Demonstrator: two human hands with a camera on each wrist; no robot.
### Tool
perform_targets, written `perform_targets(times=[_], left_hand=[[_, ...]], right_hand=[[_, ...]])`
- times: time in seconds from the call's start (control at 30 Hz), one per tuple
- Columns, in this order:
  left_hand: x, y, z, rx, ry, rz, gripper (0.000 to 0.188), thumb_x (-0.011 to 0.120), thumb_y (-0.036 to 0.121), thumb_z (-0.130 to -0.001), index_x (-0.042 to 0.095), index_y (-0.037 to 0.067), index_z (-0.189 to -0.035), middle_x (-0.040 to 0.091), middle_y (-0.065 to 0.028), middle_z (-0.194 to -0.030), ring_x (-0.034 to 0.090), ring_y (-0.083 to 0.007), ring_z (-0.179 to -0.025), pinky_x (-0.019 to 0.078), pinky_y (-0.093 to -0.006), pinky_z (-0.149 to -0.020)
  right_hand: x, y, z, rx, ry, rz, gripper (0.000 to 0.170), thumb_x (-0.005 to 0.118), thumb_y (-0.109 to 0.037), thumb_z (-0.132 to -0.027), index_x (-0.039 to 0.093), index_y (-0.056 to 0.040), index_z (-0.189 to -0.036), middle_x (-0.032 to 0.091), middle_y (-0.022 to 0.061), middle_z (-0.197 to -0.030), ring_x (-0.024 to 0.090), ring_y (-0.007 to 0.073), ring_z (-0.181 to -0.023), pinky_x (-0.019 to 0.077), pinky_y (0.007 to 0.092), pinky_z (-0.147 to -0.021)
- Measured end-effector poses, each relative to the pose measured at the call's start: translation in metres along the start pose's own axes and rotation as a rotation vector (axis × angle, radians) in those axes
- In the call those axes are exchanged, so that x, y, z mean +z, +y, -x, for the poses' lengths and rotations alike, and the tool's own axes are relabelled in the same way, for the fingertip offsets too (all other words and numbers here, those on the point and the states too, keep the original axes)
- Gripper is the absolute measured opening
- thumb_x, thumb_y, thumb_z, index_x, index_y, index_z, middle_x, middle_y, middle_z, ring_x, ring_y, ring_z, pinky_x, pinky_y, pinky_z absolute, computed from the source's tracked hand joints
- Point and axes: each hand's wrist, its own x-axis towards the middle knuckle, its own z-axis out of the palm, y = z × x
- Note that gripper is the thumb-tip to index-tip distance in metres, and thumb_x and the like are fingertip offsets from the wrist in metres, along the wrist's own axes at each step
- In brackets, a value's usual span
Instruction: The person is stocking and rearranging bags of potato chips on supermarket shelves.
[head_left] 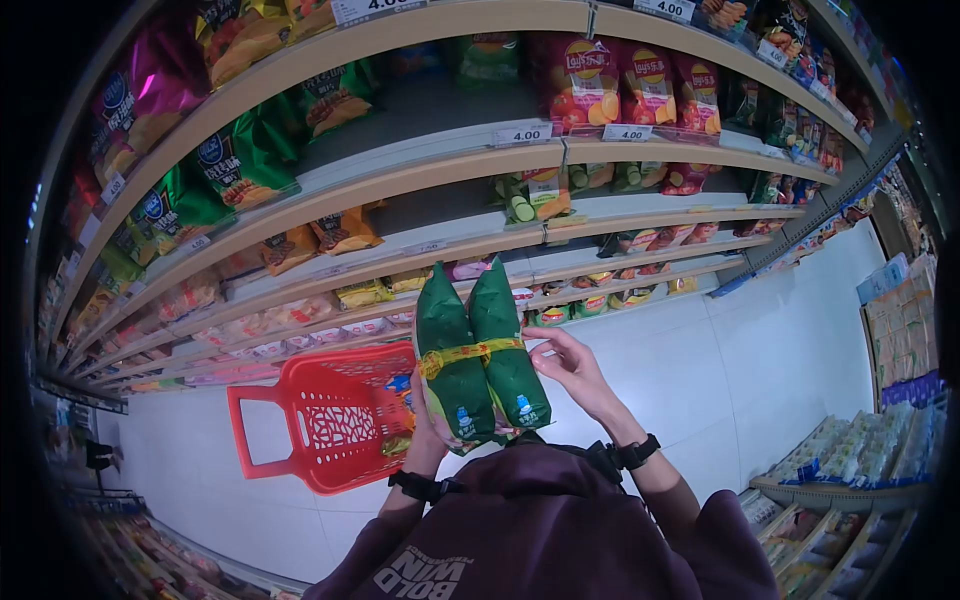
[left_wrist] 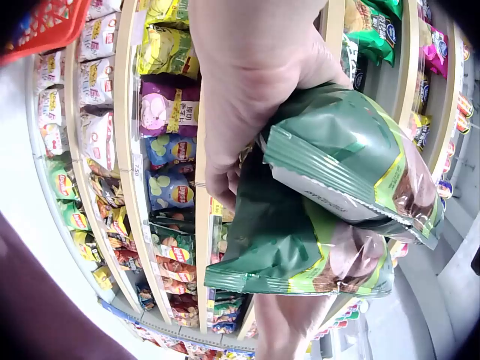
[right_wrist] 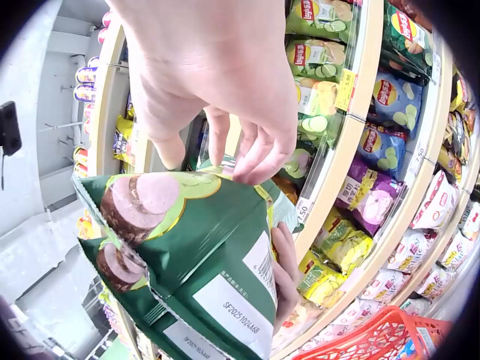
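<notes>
Two puffed green snack bags [head_left: 458, 395] are bound side by side by a yellow printed tape [head_left: 470, 352]. My left hand [head_left: 430, 440] grips the pair from the left side, its fingers partly hidden behind the bags. The left wrist view shows this left hand [left_wrist: 251, 67] above the bags' crimped ends. At the opposite side, my right hand [head_left: 572, 368] has its fingertips at the right bag's edge, near the tape. In the right wrist view the right hand [right_wrist: 214, 82] hangs over the bags with loosely bent fingers, and a printed white label [right_wrist: 236, 315] faces the camera.
A red shopping basket [head_left: 330, 410] with a few packets inside stands on the floor at my left. Curved shelves [head_left: 400, 230] of chip bags with price tags run across the front. More stocked shelves [head_left: 850, 450] stand at the right, beyond the pale tiled floor [head_left: 680, 370].
</notes>
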Motion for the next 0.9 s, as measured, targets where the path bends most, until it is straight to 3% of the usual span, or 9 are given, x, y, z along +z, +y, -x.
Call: perform_targets(times=[0.23,0.37,0.5,0.63,0.73,0.9], left_hand=[[0.015,-0.011,-0.023,0.013,-0.054,-0.017,0.06,0.044,0.055,-0.092,0.053,0.008,-0.128,0.062,-0.012,-0.119,0.063,-0.0277,-0.102,0.0536,-0.0402,-0.088],[0.02,-0.019,-0.03,0.03,-0.134,-0.05,0.061,0.043,0.056,-0.092,0.052,0.008,-0.129,0.061,-0.0123,-0.12,0.063,-0.0281,-0.103,0.0537,-0.0406,-0.088],[0.023,-0.018,-0.041,0.025,-0.288,-0.126,0.062,0.041,0.057,-0.093,0.051,0.008,-0.129,0.061,-0.0125,-0.12,0.063,-0.0284,-0.104,0.0537,-0.0409,-0.088],[0.023,-0.012,-0.045,0.003,-0.41,-0.209,0.063,0.039,0.058,-0.093,0.051,0.008,-0.13,0.06,-0.0127,-0.121,0.062,-0.0287,-0.104,0.0538,-0.0413,-0.088],[0.026,-0.014,-0.046,-0.004,-0.406,-0.225,0.063,0.038,0.058,-0.093,0.05,0.008,-0.13,0.06,-0.0129,-0.121,0.062,-0.0288,-0.104,0.0538,-0.0414,-0.088],[0.04,-0.024,-0.042,-0.003,-0.248,-0.23,0.064,0.039,0.059,-0.093,0.051,0.007,-0.13,0.061,-0.0129,-0.121,0.062,-0.0286,-0.104,0.0537,-0.0413,-0.088]], right_hand=[[-0.042,-0.008,-0.011,-0.089,0.104,-0.012,0.046,0.062,-0.012,-0.092,0.046,-0.0048,-0.134,0.057,0.0088,-0.125,0.057,0.0105,-0.098,0.0447,0.0258,-0.087],[-0.047,-0.021,-0.017,-0.237,0.163,0.054,0.049,0.062,-0.008,-0.09,0.043,-0.0043,-0.136,0.056,0.0089,-0.124,0.057,0.0107,-0.097,0.0441,0.0254,-0.086],[-0.045,-0.027,-0.018,-0.307,-0.045,0.399,0.038,0.063,-0.007,-0.088,0.056,-0.0076,-0.126,0.053,0.007,-0.124,0.057,0.0115,-0.093,0.0465,0.0264,-0.082],[-0.052,-0.024,-0.013,-0.308,0.005,0.345,0.036,0.065,-0.006,-0.087,0.06,-0.0113,-0.122,0.053,0.0066,-0.126,0.057,0.0122,-0.091,0.048,0.0263,-0.078],[-0.056,-0.016,-0.011,-0.287,0.023,0.287,0.036,0.067,-0.007,-0.086,0.06,-0.0117,-0.121,0.053,0.0057,-0.126,0.058,0.0123,-0.091,0.0478,0.0262,-0.077],[-0.067,-0.014,-0.012,-0.236,0.028,0.236,0.038,0.067,-0.009,-0.087,0.057,-0.01,-0.123,0.054,0.005,-0.125,0.058,0.0122,-0.09,0.0474,0.0265,-0.077]])
